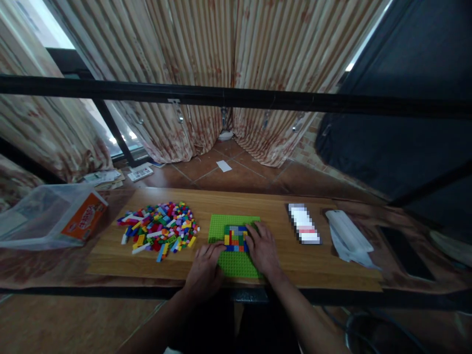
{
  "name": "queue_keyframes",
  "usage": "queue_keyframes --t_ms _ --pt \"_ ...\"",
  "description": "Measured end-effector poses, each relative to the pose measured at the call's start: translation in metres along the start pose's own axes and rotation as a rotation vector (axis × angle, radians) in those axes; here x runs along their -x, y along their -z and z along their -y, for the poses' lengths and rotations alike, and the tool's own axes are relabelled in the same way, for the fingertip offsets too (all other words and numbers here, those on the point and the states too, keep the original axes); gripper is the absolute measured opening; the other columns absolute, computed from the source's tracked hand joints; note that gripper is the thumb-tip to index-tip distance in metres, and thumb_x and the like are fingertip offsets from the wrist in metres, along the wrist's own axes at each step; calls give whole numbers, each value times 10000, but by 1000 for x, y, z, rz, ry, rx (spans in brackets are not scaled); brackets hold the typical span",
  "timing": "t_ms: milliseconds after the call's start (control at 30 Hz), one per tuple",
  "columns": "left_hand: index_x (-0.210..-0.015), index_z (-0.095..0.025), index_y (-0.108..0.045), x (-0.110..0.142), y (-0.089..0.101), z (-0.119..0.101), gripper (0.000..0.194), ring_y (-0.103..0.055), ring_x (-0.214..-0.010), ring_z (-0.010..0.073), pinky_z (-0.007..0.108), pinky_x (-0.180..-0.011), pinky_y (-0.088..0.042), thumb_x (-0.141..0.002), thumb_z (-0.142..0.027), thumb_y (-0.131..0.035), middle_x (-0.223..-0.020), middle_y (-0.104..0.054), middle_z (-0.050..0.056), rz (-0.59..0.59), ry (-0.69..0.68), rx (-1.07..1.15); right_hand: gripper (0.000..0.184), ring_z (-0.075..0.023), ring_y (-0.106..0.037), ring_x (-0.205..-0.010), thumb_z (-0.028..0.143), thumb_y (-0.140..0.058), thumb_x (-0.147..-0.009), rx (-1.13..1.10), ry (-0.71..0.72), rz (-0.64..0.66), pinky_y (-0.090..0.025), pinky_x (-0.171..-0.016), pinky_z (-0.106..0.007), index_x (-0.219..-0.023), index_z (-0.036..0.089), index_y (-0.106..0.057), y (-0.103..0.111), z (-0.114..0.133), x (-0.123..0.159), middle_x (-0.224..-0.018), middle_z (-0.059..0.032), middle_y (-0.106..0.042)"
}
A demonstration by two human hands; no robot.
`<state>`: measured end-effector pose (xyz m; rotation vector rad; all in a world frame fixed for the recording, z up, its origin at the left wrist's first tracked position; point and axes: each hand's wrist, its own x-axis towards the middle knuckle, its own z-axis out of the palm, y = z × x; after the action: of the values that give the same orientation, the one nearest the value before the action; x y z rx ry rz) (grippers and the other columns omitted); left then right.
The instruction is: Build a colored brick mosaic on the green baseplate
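Striped, flowered curtains (184, 59) hang at the far side of the room, beyond a dark rail (236, 97), and in front of them a wooden tabletop (302, 273) stretches lengthwise from left to right. Near its middle, close to the near edge, lies a green plate (236, 268), flat and studded. On it sits a small patch of coloured bricks (235, 239), roughly square, so no long axis stands out — its sides run about in line with the sides of the plate.

The patch lies between the two hands. From the left hand (207, 265) it is to the right and a little toward the far side; that hand's fingertips reach its left near corner. From the right hand (263, 250) it is directly to the left, with the thumb and bent fingers along its right side. Neither hand is clearly nearer, as both seem to touch it. The right thumb and fingers stand somewhat apart, while the left fingers lie close together; whether either hand pinches a brick I cannot tell.

The loose brick pile (160, 228) is left of the plate, well apart from it and on the left hand's side — the right hand is farther from it. On the right hand's side lie a phone (304, 223) and, farther right, a white packet (349, 236)
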<state>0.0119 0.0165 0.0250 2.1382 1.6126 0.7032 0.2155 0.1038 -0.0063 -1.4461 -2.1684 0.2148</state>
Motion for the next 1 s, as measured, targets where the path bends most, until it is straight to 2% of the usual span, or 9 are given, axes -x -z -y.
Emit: queue_keyframes --t_ms 167,367,600,867,1000 --pt "-1249 -192 -480 3 1 0 546 -435 -1172 266 450 -1029 -336 -709 -118 -491 -1323 -512 77 -15 8 35 435 -277 -397 -1279 399 -344 -953 60 33 25 -378 -1011 -502 -1341 268 -491 -1 -4 0 -1377 -103 -452" --pt "-1260 -205 -474 5 5 -1 543 -421 -1181 268 449 -1040 -325 -720 -170 -510 -1333 -494 79 23 5 29 462 -277 -412 -1268 447 -336 -950 70 47 37 -380 -1018 -488 -1321 240 -518 -5 -10 2 -1376 -115 -453" --pt "-1351 -206 -392 8 0 -3 686 -403 -1225 269 460 -1072 -294 -678 -136 -507 -1381 -461 80 -14 44 -14 458 -279 -435 -1248 465 -340 -944 58 66 2 -382 -1010 -490 -1293 255 -550 -7 -15 2 -1357 -109 -474" --pt "-1372 -194 -377 33 -10 -17 707 -416 -1211 273 465 -1064 -296 -681 -123 -507 -1383 -470 78 -43 72 13 451 -285 -410 -1256 445 -324 -953 106 87 18 -382 -983 -500 -1289 238 -542 -2 -8 25 -1361 -126 -464" --pt "-1373 -205 -382 31 -10 -18 701 -445 -1195 257 435 -1040 -336 -691 -103 -506 -1353 -500 73 -46 107 17 440 -288 -414 -1249 439 -327 -953 108 77 16 -375 -981 -504 -1286 247 -541 0 -5 31 -1357 -124 -464"
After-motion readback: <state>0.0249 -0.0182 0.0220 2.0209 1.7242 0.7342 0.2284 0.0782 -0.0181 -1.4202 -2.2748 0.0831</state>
